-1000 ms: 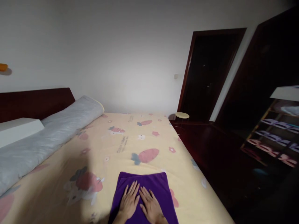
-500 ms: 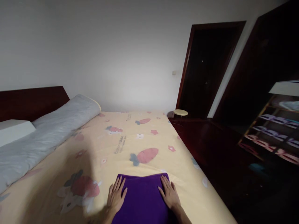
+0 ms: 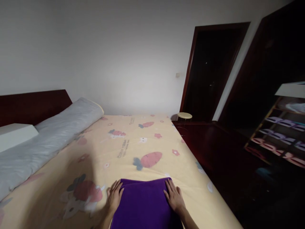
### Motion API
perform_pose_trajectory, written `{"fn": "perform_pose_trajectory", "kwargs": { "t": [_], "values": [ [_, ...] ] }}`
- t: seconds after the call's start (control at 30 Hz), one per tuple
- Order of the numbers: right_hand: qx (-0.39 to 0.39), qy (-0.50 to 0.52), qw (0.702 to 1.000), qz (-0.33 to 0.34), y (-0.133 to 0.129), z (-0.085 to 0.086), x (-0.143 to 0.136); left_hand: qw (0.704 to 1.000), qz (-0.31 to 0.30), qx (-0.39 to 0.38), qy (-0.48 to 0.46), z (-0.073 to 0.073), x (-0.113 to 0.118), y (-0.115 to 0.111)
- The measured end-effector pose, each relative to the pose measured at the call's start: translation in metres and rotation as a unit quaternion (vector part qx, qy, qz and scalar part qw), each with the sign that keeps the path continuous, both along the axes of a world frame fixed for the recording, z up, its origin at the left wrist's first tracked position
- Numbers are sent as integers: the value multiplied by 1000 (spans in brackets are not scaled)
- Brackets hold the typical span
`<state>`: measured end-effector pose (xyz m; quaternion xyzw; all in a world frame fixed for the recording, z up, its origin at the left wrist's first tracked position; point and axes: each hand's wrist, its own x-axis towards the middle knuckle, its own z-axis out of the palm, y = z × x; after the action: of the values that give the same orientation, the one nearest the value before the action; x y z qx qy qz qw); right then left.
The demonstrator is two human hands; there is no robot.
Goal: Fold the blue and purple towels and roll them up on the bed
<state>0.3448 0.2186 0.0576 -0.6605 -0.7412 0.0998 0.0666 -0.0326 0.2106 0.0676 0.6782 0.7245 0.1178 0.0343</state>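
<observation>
A folded purple cloth [image 3: 145, 203] lies on the bed [image 3: 109, 178] at the bottom centre, its near part cut off by the frame's lower edge. My left hand [image 3: 114, 197] rests at the cloth's left edge, fingers extended, the fingertips near the far left corner. On the opposite side, my right hand [image 3: 175, 197] lies with its fingers spread on the right edge, by the far right corner. Neither hand grips the cloth. At the far edge, the layers are slightly offset on the left.
A grey bolster [image 3: 64, 121] and a white box [image 3: 16, 135] lie at the bed's left, near a dark headboard [image 3: 35, 103]. A round stool [image 3: 184, 115] stands past the bed's far right corner. A shoe rack [image 3: 278, 136] stands right.
My left hand has shifted slightly left and outward, from the cloth's top to its edge. My right hand has moved a little to the right. The view has shifted slightly.
</observation>
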Motion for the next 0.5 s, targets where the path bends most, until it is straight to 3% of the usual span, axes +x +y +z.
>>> {"fn": "perform_pose_trajectory", "kwargs": {
  "t": [0.13,0.5],
  "values": [
    [-5,-10,1000,-5,0,1,-2,998,44,51,-20,6,2,10],
    [9,-12,1000,-15,1,-11,-3,995,79,61,-13,13,4,18]
  ]
}}
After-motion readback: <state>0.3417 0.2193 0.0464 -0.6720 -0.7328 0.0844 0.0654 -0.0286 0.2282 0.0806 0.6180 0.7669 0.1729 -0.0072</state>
